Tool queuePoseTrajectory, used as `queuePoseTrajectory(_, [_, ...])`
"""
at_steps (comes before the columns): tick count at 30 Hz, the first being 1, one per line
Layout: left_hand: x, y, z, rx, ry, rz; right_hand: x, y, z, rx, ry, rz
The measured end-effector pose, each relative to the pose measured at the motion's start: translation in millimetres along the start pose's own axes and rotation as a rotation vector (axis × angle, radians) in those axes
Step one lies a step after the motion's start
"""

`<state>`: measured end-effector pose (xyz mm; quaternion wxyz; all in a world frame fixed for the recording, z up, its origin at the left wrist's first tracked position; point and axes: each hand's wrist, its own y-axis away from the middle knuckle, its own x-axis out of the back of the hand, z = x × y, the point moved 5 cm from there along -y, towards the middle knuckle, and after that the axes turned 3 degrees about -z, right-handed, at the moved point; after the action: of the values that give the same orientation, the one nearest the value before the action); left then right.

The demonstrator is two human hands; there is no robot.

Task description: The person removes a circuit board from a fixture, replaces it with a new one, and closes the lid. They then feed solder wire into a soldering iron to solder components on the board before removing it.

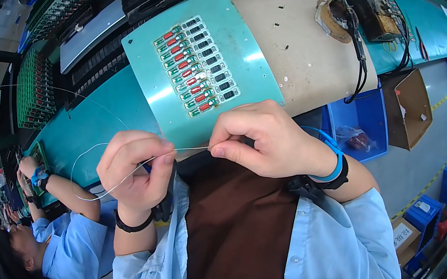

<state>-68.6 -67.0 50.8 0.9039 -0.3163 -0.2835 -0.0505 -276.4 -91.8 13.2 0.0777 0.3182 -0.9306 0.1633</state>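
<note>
Thin wire (192,148) pinched taut by right hand (270,141) and left hand (135,169) fingers; judged light, springy, best gripped near ends.

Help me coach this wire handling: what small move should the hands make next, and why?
Probably feed the thin white wire on through the right hand. It runs taut between both pinches, while a long slack loop trails from the left hand over the teal mat; the teal fixture plate of small circuit boards lies just ahead.

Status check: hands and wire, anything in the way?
Left hand and right hand both pinch the thin wire, stretched between them. Teal fixture plate with small boards just beyond. Nothing between hands and plate.
</note>
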Motion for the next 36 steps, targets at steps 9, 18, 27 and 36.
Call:
queuePoseTrajectory(9, [2,3,-6,0.078,0.059,0.015,-1,0,0,-0.018,0.022,0.009])
queuePoseTrajectory(18, [-5,1,-2,-0.005,0.075,-0.082,-7,-4,-3,-0.013,0.016,0.012])
queuePoseTrajectory(27, [3,6,-5,-0.044,0.009,-0.010,-2,2,3,-0.043,0.042,0.023])
queuePoseTrajectory(36, [25,5,-35,0.113,0.001,0.094,41,39,53,-0.222,-0.246,0.354])
